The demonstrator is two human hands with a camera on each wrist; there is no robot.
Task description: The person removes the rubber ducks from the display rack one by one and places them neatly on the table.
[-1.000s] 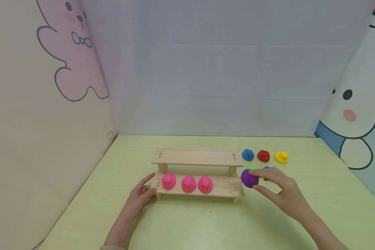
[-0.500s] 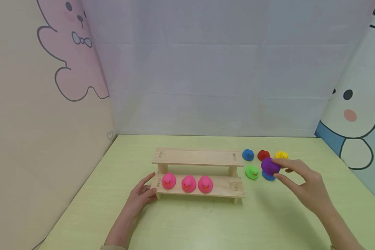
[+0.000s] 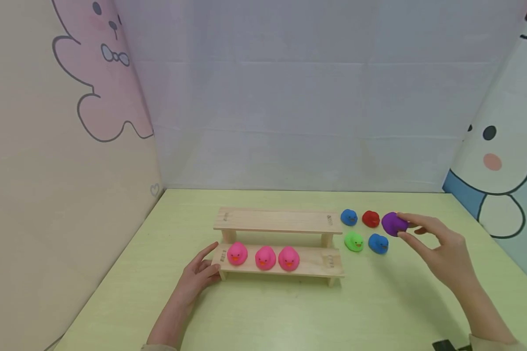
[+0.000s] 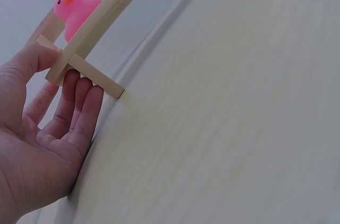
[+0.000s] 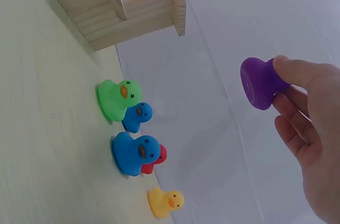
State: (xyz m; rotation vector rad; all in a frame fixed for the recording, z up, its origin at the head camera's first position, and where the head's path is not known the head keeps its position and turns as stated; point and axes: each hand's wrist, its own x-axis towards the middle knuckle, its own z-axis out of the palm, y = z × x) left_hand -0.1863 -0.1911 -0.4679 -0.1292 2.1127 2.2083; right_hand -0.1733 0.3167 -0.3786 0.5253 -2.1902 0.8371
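My right hand (image 3: 445,253) pinches a purple rubber duck (image 3: 394,224) between thumb and fingers, above the table at the right. In the right wrist view the purple duck (image 5: 260,82) is tipped, its flat base facing away from the hand. Three pink rubber ducks (image 3: 265,258) sit on the lower step of a two-tier wooden stand (image 3: 314,261); the upper step carries nothing. At the stand's left end, my left hand (image 3: 196,279) holds the lower step, thumb at the board's end and fingers under it beside the leg, as the left wrist view shows.
Right of the stand are a green duck (image 3: 354,242), a blue duck (image 3: 378,243), another blue duck (image 3: 349,217) and a red duck (image 3: 371,219). A yellow duck (image 5: 164,203) is mostly hidden behind the purple one in the head view. A dark object (image 3: 444,345) shows near my right sleeve.
My right hand has carried the purple duck rightward and back from the stand's right end, uncovering the green and front blue ducks. The left hand and stand have stayed put.
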